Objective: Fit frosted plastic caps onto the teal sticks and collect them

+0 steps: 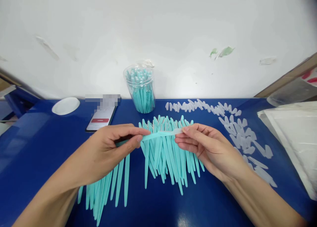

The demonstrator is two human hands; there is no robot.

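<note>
My left hand (pixel 116 147) pinches the handle of a teal eyebrow razor (pixel 158 134) between thumb and fingers. At the razor's other end, my right hand (pixel 203 141) grips a small translucent cap (pixel 177 131), which meets or covers the blade end; exactly how far it sits on cannot be made out. Beneath both hands lies a heap of teal razors (pixel 170 157) with their narrow tails toward me. More teal razors (pixel 120 184) lie under my left forearm, partly hidden by it. Loose translucent caps (pixel 242 134) are scattered beyond and to the right of my right hand.
A clear plastic tub (pixel 140 91) full of teal razors stands against the white wall. Left of it are a phone (pixel 101 116) and a round white lid (pixel 65 106). A white package (pixel 292 134) lies at the right edge of the blue table (pixel 158 210).
</note>
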